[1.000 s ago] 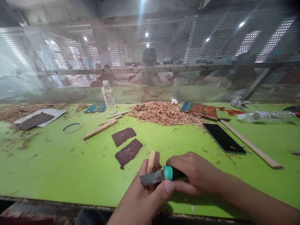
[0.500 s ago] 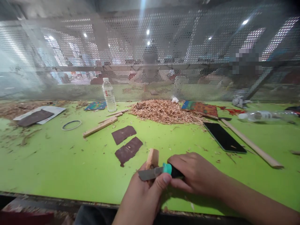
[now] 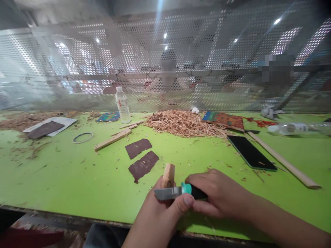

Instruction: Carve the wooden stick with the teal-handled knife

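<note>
A small piece of wood stands up from the grip of my left hand, whose fingers wrap round its lower part. My right hand is closed round the black handle of a carving knife with a teal collar. The flat blade points left and lies across the near side of the wood, just above my left thumb. That thumb rests by the knife's collar. The lower end of the wood is hidden by the blade and my hand. Two pieces of brown sandpaper lie just beyond my hands.
Wood shavings are heaped at the back of the green table. A water bottle, a wooden strip and a tape ring are on the left. Rightward lie a phone, a wooden-handled tool and a bottle on its side.
The whole view has shifted slightly, so the table things appear a little further right. The knife and both hands keep nearly the same grip, the blade still across the wood.
</note>
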A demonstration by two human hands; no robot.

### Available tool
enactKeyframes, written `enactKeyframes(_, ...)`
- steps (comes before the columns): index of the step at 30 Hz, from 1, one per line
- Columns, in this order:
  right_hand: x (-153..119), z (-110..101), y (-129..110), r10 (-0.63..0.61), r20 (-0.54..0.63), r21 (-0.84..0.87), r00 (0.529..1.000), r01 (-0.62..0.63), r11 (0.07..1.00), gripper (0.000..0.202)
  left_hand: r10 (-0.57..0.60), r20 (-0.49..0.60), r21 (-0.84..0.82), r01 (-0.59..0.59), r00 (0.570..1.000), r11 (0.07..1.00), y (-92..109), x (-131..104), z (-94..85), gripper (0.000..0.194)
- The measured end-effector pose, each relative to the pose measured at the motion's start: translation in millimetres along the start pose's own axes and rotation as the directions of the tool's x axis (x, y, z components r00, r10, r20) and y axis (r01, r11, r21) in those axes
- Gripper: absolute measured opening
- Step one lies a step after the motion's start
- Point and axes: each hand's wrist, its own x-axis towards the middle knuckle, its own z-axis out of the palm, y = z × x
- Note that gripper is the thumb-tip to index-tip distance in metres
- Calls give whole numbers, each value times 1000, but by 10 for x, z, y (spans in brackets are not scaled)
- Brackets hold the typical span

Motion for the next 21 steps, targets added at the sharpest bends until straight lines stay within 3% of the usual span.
enactKeyframes(6, 6, 3, -21, 47, 48, 34, 998, -49, 998, 44, -24, -1, 81, 24, 1000, 996, 65, 12, -23, 66)
enactKeyframes(11, -35, 68, -40, 93, -14, 71, 996, -92, 993, 50, -11, -31, 181, 17, 999, 983, 108, 26, -18, 60)
enactKeyframes(17, -54, 96, -90, 156, -53, 77, 986, -151, 986, 36, 17, -121, 229, 11, 993, 973, 37, 37, 12, 50)
enactKeyframes(21, -56, 109, -132, 112, -162, 35, 980, -108, 994, 40, 13, -164, 206, 21, 986, 978, 47, 27, 48, 51)
